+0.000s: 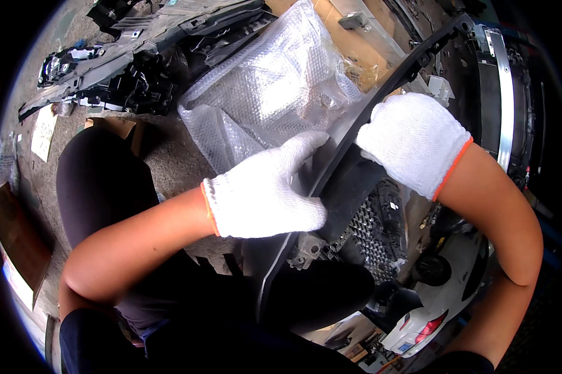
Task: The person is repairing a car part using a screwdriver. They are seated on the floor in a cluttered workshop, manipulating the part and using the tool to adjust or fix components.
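A long black plastic car trim panel (338,163) slants from the upper right down toward my lap, its edge turned up to me. My left hand (271,187), in a white knit glove with an orange cuff, holds the panel around its middle. The left thumb lies across the edge, the index finger reaches along farther up, and the other fingertips are hidden. Higher on the same panel, my right hand (415,140), gloved alike, is closed at the edge with its fingertips tucked out of sight. Crumpled clear bubble wrap (262,87) lies just beyond my left hand.
At the far left lies a large black car part (137,59) with brackets. Cardboard (380,31) sits beyond the bubble wrap. Black mesh grille (374,227) lies under the panel. To the right are a silver metal bar (505,93) and a white car (443,299). My bent knee (103,181) rises at left.
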The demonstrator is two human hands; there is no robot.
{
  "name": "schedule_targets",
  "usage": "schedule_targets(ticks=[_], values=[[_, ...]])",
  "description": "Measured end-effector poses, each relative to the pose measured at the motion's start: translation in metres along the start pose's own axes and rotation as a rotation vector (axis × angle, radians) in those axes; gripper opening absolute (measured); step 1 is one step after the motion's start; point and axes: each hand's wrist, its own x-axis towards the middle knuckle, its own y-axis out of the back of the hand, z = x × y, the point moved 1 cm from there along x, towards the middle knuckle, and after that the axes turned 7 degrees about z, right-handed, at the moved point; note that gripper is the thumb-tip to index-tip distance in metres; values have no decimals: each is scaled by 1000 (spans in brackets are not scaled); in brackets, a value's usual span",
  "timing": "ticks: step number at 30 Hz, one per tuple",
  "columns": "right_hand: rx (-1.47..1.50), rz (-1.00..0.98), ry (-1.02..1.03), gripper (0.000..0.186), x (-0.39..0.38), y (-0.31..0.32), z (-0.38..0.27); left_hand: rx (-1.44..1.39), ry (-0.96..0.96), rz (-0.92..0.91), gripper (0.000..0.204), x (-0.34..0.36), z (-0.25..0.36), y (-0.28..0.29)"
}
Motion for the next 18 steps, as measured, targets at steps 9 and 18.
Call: schedule_targets(ticks=[9, 18], values=[[46, 54, 19, 14, -9, 1, 6, 1, -1, 8, 90, -3, 4, -1], [13, 236, 85, 10, -13, -11, 9, -36, -30, 9, 92, -3, 4, 0]])
